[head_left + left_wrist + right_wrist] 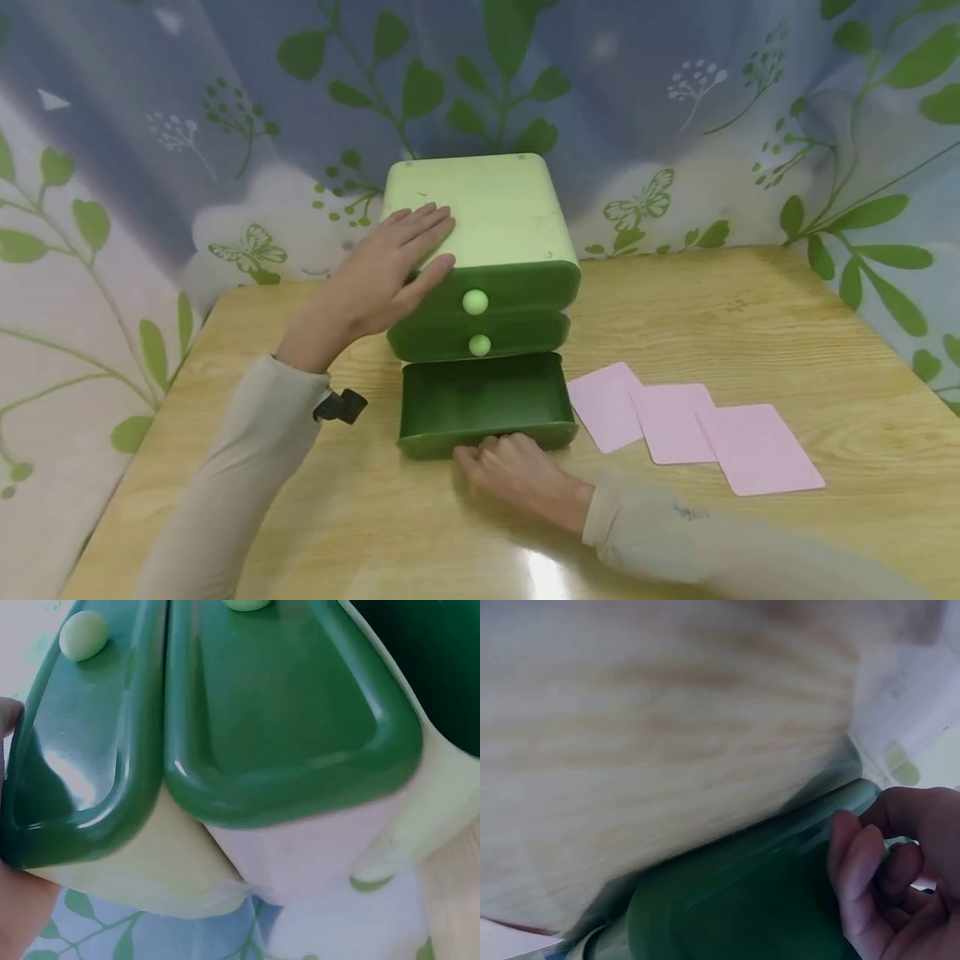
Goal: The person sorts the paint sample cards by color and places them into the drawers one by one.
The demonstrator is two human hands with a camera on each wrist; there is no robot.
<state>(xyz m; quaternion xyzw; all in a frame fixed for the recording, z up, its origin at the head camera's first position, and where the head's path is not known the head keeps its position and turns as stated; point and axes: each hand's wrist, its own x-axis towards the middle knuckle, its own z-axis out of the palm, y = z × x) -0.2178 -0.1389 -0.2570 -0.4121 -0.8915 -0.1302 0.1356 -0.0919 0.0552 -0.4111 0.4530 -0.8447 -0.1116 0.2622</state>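
Observation:
A small three-drawer cabinet with a pale green top and dark green fronts stands on the table. My left hand rests flat on its top left part, fingers extended and thumb over the front edge. The bottom drawer is pulled out, and its visible inside holds nothing. At that drawer's front, my right hand has curled fingers gripping the knob, which the fingers mostly hide. In the right wrist view, the curled fingers lie against the green drawer front. Two upper drawers, with round knobs, are closed.
Three pink cards lie overlapping in a row on the wooden table, right of the open drawer. A leaf-patterned curtain hangs behind the cabinet and along both sides. A black strap piece sits at the left cuff.

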